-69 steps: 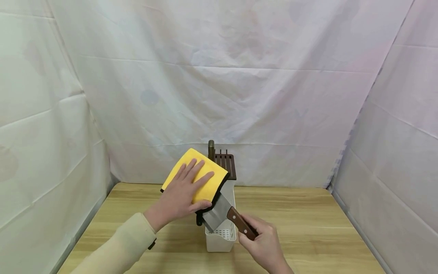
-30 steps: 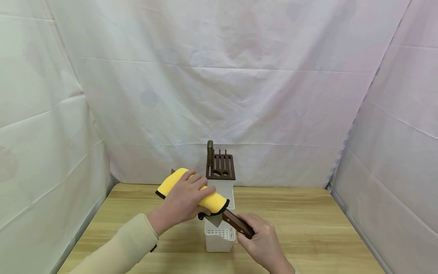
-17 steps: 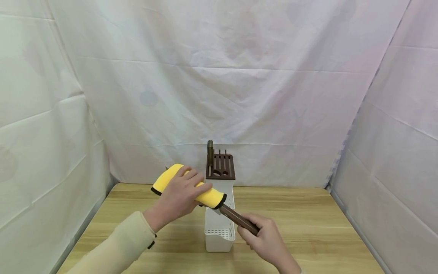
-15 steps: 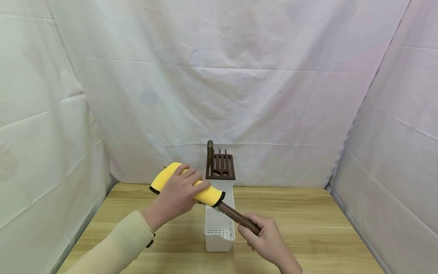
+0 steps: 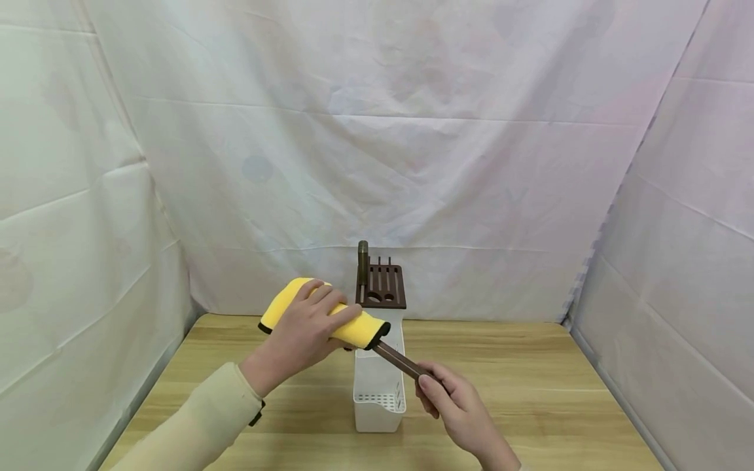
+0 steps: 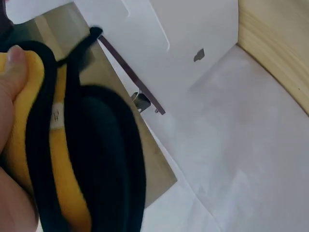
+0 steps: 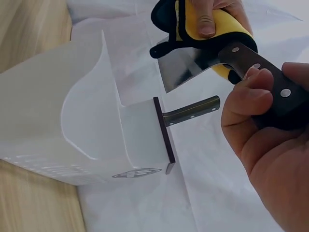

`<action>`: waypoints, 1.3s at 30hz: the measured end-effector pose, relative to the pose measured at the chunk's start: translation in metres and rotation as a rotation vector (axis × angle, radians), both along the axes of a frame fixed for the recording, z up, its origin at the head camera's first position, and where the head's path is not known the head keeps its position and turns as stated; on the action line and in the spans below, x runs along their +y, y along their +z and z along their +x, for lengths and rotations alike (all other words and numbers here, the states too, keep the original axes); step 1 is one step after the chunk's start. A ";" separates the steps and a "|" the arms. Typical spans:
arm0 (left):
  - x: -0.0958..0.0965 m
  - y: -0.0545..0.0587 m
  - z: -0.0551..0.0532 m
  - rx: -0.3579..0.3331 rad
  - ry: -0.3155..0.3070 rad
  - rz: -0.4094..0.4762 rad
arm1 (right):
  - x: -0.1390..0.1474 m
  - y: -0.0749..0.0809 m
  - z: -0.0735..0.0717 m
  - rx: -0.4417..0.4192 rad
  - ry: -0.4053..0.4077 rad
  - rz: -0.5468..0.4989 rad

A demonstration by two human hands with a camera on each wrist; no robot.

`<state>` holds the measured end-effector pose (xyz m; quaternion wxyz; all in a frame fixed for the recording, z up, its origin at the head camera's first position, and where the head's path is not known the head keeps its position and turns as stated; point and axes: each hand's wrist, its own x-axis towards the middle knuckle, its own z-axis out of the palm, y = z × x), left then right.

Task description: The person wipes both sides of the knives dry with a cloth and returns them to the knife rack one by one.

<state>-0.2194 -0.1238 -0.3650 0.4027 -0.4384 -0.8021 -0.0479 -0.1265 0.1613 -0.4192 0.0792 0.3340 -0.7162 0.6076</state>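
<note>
Left hand (image 5: 303, 333) bends its fingers over the folded yellow cloth (image 5: 360, 328), clasping the cleaver's blade (image 7: 178, 72) through it, the whole raised above the table (image 5: 501, 379). About two seconds ago those fingers lay straight on the flat cloth with the blade's broad face showing; now the cleaver is turned nearly edge-on to the head camera and the cloth is doubled round it, so that it probably bears on both faces at once. The blade corner that poked past the cloth's far end half a second ago no longer shows from the head. Midway, the white holder (image 5: 379, 418) stands as before, one upright knife (image 5: 362, 265) in its brown slotted top (image 5: 385, 278). Rightmost, the right hand (image 5: 462, 405) grips the cleaver's brown handle (image 5: 400, 361) with curled fingers; its thumb now lies over the handle, having been lower before, which suggests the grip has rolled.
</note>
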 end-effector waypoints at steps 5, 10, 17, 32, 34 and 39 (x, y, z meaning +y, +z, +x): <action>0.003 -0.005 0.004 -0.075 -0.028 -0.016 | -0.002 0.002 -0.001 0.001 -0.006 -0.002; 0.007 -0.010 0.009 -0.095 -0.035 -0.029 | -0.004 0.003 -0.001 0.012 -0.025 0.004; 0.016 -0.015 0.018 -0.091 -0.009 -0.043 | -0.006 0.004 -0.001 0.010 -0.033 0.015; 0.047 -0.020 0.035 -0.011 -0.038 -0.001 | -0.013 0.005 -0.003 -0.004 -0.018 0.027; 0.049 -0.021 0.036 -0.002 -0.047 0.007 | -0.013 0.005 -0.003 0.001 -0.013 0.026; 0.052 -0.021 0.038 0.010 -0.048 0.023 | -0.014 0.006 -0.002 0.007 -0.025 0.033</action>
